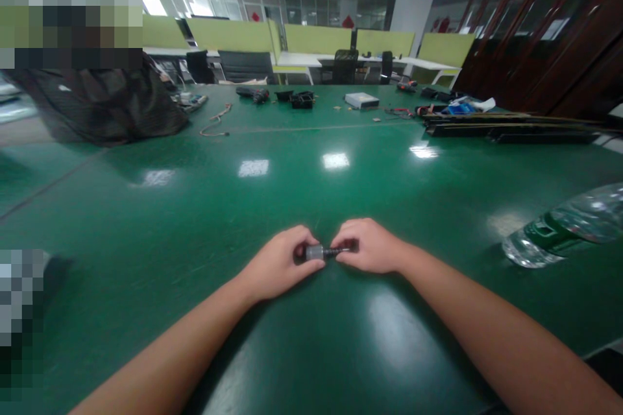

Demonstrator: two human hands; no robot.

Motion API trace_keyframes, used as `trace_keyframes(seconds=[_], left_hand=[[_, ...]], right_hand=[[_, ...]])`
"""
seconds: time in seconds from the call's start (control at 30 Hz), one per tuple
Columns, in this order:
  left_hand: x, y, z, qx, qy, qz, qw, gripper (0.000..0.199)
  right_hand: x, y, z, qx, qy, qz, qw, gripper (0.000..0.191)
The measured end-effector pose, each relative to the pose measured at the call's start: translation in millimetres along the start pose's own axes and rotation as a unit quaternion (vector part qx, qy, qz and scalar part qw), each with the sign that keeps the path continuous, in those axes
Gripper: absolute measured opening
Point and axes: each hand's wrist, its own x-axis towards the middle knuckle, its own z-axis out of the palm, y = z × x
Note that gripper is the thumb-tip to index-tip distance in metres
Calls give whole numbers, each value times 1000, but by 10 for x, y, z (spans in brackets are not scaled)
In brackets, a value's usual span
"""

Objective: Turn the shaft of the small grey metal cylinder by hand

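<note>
A small grey cylinder with a dark ribbed shaft lies level just above or on the green table, at the middle of the view. My left hand is closed around the grey body, with thumb and fingers on either side of it. From the right, my right hand has its fingertips and thumb around the thin end of the shaft. The fingers hide part of both ends. I cannot make out exactly what kind of part it is.
A clear plastic bottle with a green label lies at the right. A dark bag stands at the far left. Along the back are a power drill, a cable, a grey box and black strips.
</note>
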Motion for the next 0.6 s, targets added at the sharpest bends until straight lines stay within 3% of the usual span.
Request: trace_keyframes(seconds=[0.6], left_hand=[[0, 1, -9, 1, -1, -1, 1000, 21]], right_hand=[[-39, 32, -66, 13, -1, 13, 1000, 14]])
